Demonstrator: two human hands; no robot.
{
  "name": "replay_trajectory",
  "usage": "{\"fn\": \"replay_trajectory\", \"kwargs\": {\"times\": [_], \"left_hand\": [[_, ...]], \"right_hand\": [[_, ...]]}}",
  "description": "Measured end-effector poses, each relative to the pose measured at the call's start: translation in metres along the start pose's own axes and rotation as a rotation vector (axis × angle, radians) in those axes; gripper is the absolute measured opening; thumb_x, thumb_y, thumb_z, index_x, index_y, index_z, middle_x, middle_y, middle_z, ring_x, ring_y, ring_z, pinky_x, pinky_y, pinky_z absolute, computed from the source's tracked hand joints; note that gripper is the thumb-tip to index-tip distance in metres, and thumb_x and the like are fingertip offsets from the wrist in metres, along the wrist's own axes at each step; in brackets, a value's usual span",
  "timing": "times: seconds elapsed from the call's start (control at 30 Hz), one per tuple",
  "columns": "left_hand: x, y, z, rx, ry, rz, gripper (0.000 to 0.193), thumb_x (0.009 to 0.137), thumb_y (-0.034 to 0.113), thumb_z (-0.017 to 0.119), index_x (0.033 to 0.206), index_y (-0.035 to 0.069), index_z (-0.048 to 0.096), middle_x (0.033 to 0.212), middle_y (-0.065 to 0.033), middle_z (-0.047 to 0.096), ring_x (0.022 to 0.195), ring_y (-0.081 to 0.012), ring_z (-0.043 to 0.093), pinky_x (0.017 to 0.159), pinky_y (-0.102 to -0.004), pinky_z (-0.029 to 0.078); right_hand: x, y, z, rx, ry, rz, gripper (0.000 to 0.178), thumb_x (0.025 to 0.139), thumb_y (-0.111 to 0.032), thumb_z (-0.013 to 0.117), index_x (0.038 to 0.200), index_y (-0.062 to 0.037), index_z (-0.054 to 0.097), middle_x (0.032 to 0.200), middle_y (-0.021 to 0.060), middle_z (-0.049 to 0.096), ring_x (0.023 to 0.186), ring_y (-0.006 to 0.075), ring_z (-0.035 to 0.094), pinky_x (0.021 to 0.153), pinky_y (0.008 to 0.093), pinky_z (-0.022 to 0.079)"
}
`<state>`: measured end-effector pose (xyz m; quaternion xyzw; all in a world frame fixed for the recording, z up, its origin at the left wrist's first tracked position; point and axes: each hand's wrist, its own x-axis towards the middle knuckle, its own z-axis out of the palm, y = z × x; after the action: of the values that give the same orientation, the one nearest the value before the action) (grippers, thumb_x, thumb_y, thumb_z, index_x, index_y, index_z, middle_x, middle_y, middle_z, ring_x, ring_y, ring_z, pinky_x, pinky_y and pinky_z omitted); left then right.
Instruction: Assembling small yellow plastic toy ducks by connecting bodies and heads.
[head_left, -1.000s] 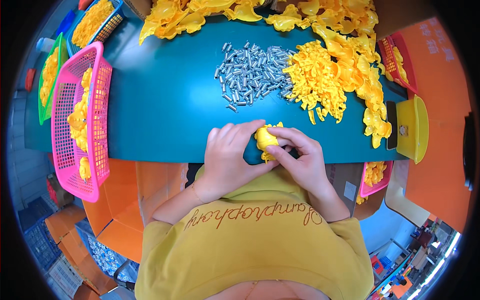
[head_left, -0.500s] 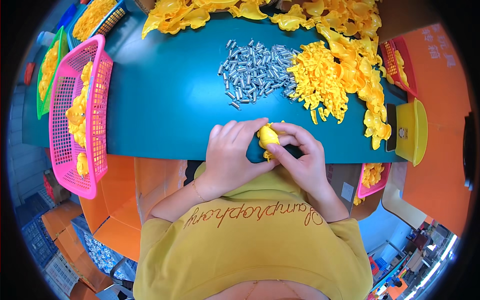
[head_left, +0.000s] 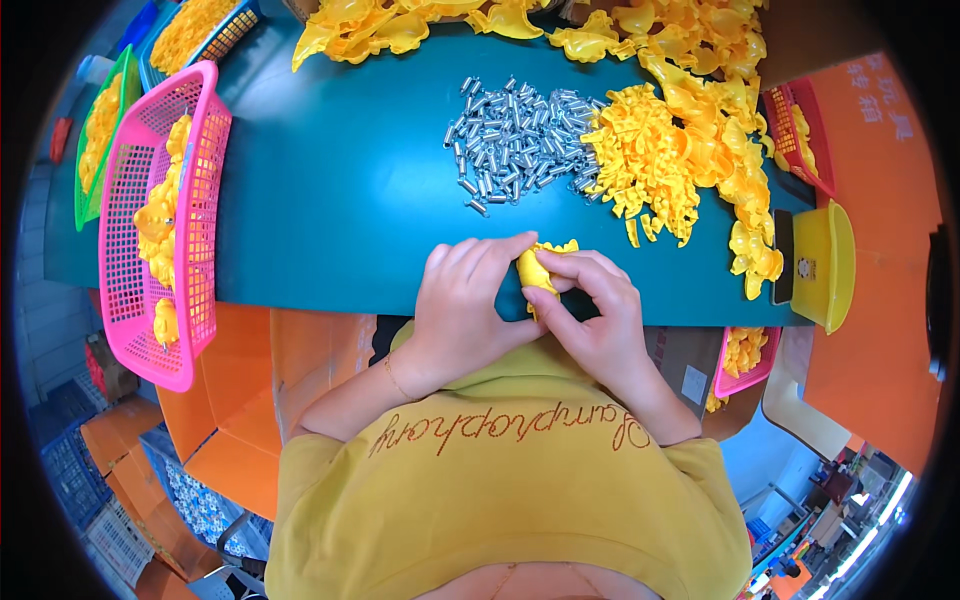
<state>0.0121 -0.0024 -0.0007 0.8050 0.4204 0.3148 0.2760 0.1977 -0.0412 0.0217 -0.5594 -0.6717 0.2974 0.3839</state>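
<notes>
Just above the table's near edge, a small rounded yellow plastic piece (head_left: 537,272) is held between my two hands. My left hand (head_left: 458,305) is closed on its left side, with the forefinger tip at its top and the thumb near its lower end. From the other side, my right hand (head_left: 598,305) pinches it between thumb and bent fingers. Wavy yellow bits stick out at the top of the piece. Fingers partly cover it, so its full shape is hidden.
On the teal table (head_left: 330,200) lie a pile of small silvery metal springs (head_left: 520,140), a heap of small yellow parts (head_left: 650,160) and larger yellow shells (head_left: 715,150). A pink basket (head_left: 205,230) with yellow pieces stands left; a yellow bin (head_left: 825,265) hangs at the right edge.
The yellow piece has turned in my fingers, and its wavy edge now shows more at the top right. My right fingers have shifted slightly; the view has moved a little.
</notes>
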Motion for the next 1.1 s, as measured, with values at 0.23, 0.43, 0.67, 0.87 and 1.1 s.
{"fn": "replay_trajectory", "kwargs": {"times": [0.23, 0.43, 0.67, 0.87, 1.1], "left_hand": [[0.002, -0.002, -0.007, -0.024, 0.010, 0.034, 0.070, 0.061, 0.030, 0.098, 0.124, 0.013, 0.070, 0.090, 0.0027, 0.065, 0.076, -0.0147, 0.058, 0.076, -0.0334, 0.041], [0.004, 0.001, -0.017, -0.084, -0.101, 0.009, 0.071, 0.060, 0.032, 0.101, 0.122, 0.015, 0.071, 0.087, 0.0020, 0.062, 0.077, -0.0152, 0.057, 0.078, -0.0333, 0.041], [0.006, 0.005, -0.023, -0.076, -0.193, -0.027, 0.069, 0.069, 0.034, 0.097, 0.128, 0.017, 0.066, 0.089, 0.0005, 0.064, 0.081, -0.0185, 0.062, 0.081, -0.0351, 0.040], [0.006, 0.001, -0.022, -0.094, -0.206, -0.014, 0.070, 0.070, 0.034, 0.096, 0.129, 0.017, 0.065, 0.093, -0.0006, 0.066, 0.084, -0.0202, 0.063, 0.082, -0.0361, 0.040], [0.006, 0.003, -0.024, -0.060, -0.195, -0.010, 0.069, 0.070, 0.034, 0.096, 0.128, 0.016, 0.064, 0.098, -0.0006, 0.068, 0.086, -0.0205, 0.064, 0.082, -0.0367, 0.041]], "right_hand": [[0.015, -0.003, -0.023, -0.167, -0.083, -0.216, 0.038, 0.081, -0.012, 0.088, 0.118, -0.0086, 0.079, 0.095, 0.0066, 0.072, 0.096, 0.0240, 0.065, 0.085, 0.0363, 0.051], [0.062, 0.011, -0.078, -0.171, -0.060, -0.134, 0.025, 0.089, -0.013, 0.082, 0.113, -0.0074, 0.081, 0.102, 0.0092, 0.075, 0.101, 0.0239, 0.066, 0.089, 0.0358, 0.051], [0.159, 0.052, -0.106, -0.513, 0.126, -0.203, 0.021, 0.094, -0.012, 0.076, 0.113, -0.0068, 0.079, 0.107, 0.0091, 0.077, 0.105, 0.0274, 0.067, 0.094, 0.0385, 0.053], [0.177, 0.057, -0.119, -0.625, 0.132, -0.128, 0.016, 0.094, -0.012, 0.075, 0.109, -0.0070, 0.080, 0.107, 0.0082, 0.077, 0.106, 0.0268, 0.067, 0.096, 0.0390, 0.053], [0.166, 0.048, -0.112, -0.596, -0.032, -0.075, 0.015, 0.095, -0.014, 0.076, 0.106, -0.0051, 0.080, 0.103, 0.0096, 0.077, 0.102, 0.0266, 0.068, 0.092, 0.0392, 0.054]]}}
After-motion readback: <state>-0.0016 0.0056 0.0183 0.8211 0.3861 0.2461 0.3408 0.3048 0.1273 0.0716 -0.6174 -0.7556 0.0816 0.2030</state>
